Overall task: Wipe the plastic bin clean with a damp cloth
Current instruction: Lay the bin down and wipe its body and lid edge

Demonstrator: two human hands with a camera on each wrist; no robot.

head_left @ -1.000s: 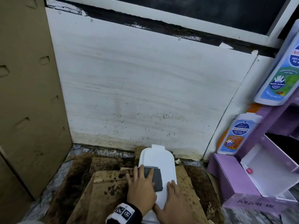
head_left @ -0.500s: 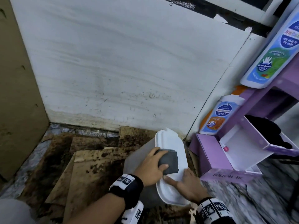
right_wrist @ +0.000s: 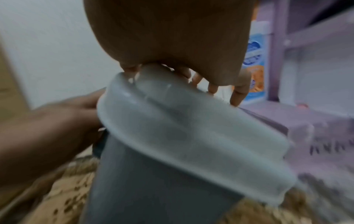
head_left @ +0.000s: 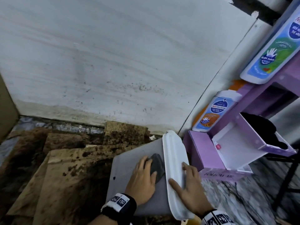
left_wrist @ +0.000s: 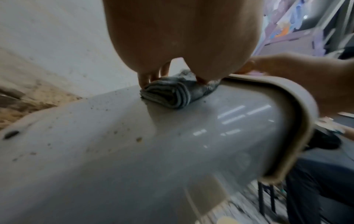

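The plastic bin (head_left: 129,163) lies tipped on its side on the stained cardboard (head_left: 65,168) on the floor, right in front of the person. Its white lid (head_left: 174,168) faces right, and its long side runs away from the person toward the wall (head_left: 113,62). The left hand (head_left: 142,181) lies on the grey side that faces up. Its fingers are fairly straight and press a folded dark cloth (head_left: 156,164) flat against the bin, just beside the lid. The right hand (head_left: 188,190) is spread wide over the lid, thumb on the near face and fingers over the far edge, and it seems to keep the bin from rolling. Little dirt specks (left_wrist: 114,131) dot the grey side to the left of the cloth. I think the next wipe should slide left, away from the lid and across those specks. The left hand is the nearer one for that. A purple box (head_left: 203,153) sits close on the right.
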